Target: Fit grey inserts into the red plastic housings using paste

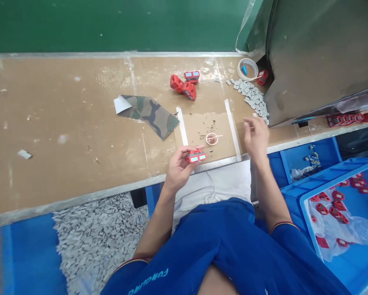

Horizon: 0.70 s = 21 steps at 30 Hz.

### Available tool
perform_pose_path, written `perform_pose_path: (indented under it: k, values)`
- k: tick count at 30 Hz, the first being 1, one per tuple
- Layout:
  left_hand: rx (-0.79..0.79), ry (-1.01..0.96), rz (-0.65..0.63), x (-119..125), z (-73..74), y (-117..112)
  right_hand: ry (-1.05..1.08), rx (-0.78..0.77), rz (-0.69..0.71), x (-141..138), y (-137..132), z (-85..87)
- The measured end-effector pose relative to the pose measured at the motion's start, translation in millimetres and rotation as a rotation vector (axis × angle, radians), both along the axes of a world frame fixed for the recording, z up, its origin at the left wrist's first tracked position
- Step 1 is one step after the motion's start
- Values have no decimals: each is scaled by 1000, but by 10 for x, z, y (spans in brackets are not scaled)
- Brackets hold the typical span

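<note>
A small red plastic piece with two pale window-like panels (196, 157) is held in my left hand (180, 167), fingers closed round it at the table's front edge. My right hand (256, 137) hovers over the table to the right, near a pile of small grey flat pieces (253, 97); its fingers are curled and slightly blurred, and whether anything is between them cannot be seen. Between my hands stands a small round cup (212, 139) with reddish-brown contents and a thin stick across it. Dark specks lie around the cup.
Several red pieces (184, 85) lie farther back. A camouflage-patterned sheet (153, 114) lies left of centre. A tape roll (247, 69) sits by a large metal box (319, 53) at right. Below are a blue bin with red pieces (337, 207) and a heap of grey pieces (100, 241).
</note>
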<state>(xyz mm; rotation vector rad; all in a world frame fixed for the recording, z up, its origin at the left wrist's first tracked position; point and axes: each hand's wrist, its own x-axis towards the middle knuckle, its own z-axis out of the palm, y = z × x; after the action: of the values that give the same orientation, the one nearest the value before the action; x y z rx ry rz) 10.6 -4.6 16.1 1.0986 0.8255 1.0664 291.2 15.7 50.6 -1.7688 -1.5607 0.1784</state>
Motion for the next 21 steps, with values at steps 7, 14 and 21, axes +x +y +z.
perform_pose_path:
  k: [7, 14, 21]
  values:
    - [52, -4, -5, 4, -17, -2, -367, -299, -155, 757, -25, 141]
    - [64, -18, -16, 1, -47, -6, -589, -403, -104, 615, -129, 40]
    - [89, -15, -15, -8, -50, -4, -606, -466, -64, 612, -87, 103]
